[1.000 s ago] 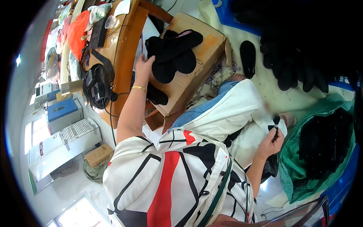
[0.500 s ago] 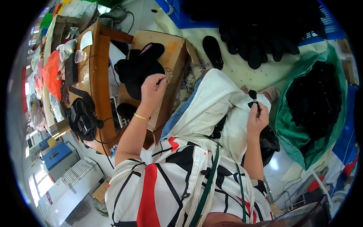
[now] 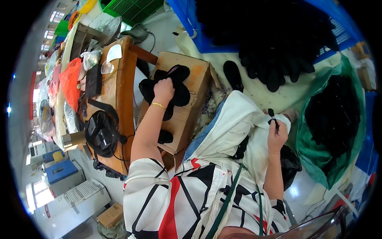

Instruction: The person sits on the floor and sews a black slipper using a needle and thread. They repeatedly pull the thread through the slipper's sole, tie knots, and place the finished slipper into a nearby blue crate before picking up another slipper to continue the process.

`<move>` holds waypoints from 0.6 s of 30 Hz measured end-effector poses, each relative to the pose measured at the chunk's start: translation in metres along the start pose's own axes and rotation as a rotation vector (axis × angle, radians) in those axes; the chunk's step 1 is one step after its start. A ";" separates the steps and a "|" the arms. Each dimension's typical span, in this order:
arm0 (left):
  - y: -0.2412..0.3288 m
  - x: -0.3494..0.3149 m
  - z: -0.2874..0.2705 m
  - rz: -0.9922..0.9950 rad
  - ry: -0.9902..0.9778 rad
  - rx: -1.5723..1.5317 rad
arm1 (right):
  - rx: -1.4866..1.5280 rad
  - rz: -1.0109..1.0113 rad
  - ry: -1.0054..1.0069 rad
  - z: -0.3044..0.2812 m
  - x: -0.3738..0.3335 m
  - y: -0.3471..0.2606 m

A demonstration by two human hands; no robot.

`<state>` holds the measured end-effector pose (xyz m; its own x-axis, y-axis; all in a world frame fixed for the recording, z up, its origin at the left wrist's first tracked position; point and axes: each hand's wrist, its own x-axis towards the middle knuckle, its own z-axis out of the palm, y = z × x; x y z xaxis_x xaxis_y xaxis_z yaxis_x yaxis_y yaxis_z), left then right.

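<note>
On the brown cardboard box (image 3: 195, 95) lies a small pile of black cloth shoes (image 3: 182, 95), one with a pinkish patch inside. My left hand (image 3: 164, 92) is down among them, its fingers curled against a black shoe and the fingertips partly hidden. Over my right knee, my right hand (image 3: 277, 137) pinches a small black bow (image 3: 271, 115) with a silvery centre between thumb and fingers. A white cloth (image 3: 234, 111) covers my lap, with some black material in its fold.
To the right stands a green sack (image 3: 310, 159) full of black pieces with bright specks. Behind it, a blue crate (image 3: 215, 44) overflows with black shoes. A single black shoe (image 3: 233, 75) lies on the pale floor sheet. At left, a wooden table (image 3: 123, 99) carries a black corded device (image 3: 102, 133).
My left hand has reached forward and left onto the black shoes. The right hand still holds the bow, at nearly the same place. The whole view has shifted.
</note>
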<state>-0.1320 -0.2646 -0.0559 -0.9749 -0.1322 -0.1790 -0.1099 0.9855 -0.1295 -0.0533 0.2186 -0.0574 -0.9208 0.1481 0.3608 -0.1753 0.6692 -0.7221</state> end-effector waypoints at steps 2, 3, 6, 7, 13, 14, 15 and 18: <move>-0.017 0.006 0.015 -0.018 -0.144 0.143 | -0.003 -0.038 0.007 0.000 0.003 -0.003; -0.025 0.009 0.025 0.005 -0.198 0.184 | 0.006 -0.017 0.008 0.000 0.003 -0.005; -0.012 0.011 -0.013 0.019 -0.014 -0.063 | 0.207 0.219 0.042 -0.005 -0.001 -0.004; -0.003 0.008 -0.032 -0.033 0.056 -0.235 | 0.378 0.325 0.108 -0.002 -0.002 -0.006; 0.116 -0.034 -0.094 -0.166 -0.092 -1.914 | 0.467 0.153 0.065 0.004 -0.021 -0.106; 0.141 -0.050 -0.104 -0.202 -0.117 -2.057 | 0.573 0.068 0.056 0.005 -0.023 -0.121; 0.163 -0.066 -0.109 -0.249 -0.144 -2.195 | 0.628 0.029 0.081 0.009 -0.029 -0.128; 0.207 -0.099 -0.102 -0.191 -0.421 -2.340 | 0.611 0.082 0.213 0.000 -0.024 -0.140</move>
<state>-0.0780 -0.0362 0.0348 -0.8890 0.0893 -0.4492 -0.3963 -0.6415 0.6568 -0.0071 0.1214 0.0352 -0.8614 0.3641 0.3541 -0.3320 0.1239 -0.9351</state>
